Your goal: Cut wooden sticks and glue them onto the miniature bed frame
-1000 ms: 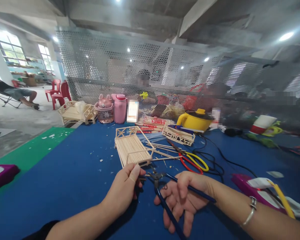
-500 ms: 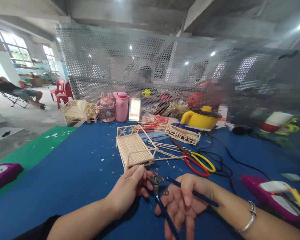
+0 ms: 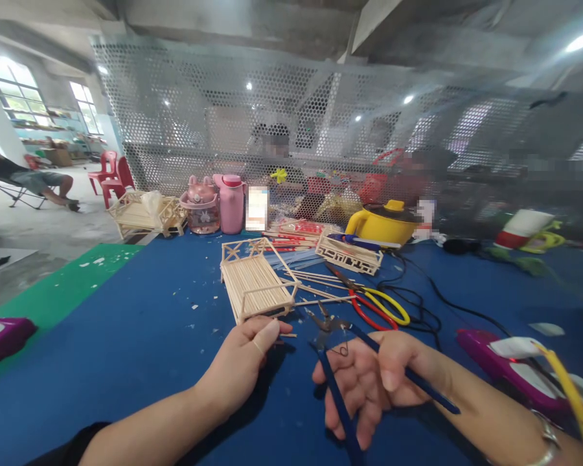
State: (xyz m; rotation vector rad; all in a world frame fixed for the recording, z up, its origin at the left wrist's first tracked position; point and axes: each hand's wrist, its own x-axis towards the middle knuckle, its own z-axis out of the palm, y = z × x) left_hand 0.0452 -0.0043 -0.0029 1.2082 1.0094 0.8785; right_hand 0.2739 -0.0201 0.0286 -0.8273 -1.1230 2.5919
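My left hand (image 3: pixel 250 349) is closed in a pinch on thin wooden sticks (image 3: pixel 288 335), whose short ends poke out past the fingertips. Just behind it on the blue table stands a small bed-shaped frame (image 3: pixel 260 281) made of wooden sticks. Palm up, my right hand (image 3: pixel 369 382) holds a pair of cutting pliers (image 3: pixel 331 333) with dark blue handles. One handle runs under the thumb, the other lies across the fingers. The pliers' jaws are spread apart and point away from me, to the right of the sticks and clear of them.
Scissors (image 3: pixel 369 301) with red and yellow handles lie behind the pliers, near loose sticks (image 3: pixel 315 281) and a second stick piece (image 3: pixel 350 254). A yellow pot (image 3: pixel 383 226), pink jug (image 3: pixel 232 204) and perforated screen (image 3: pixel 199 116) stand behind. A purple-and-white object (image 3: pixel 510 369) and black cables lie right.
My right hand has drawn the pliers to the right, away from my left hand, and their jaws have come apart from the sticks. The view has shifted slightly.
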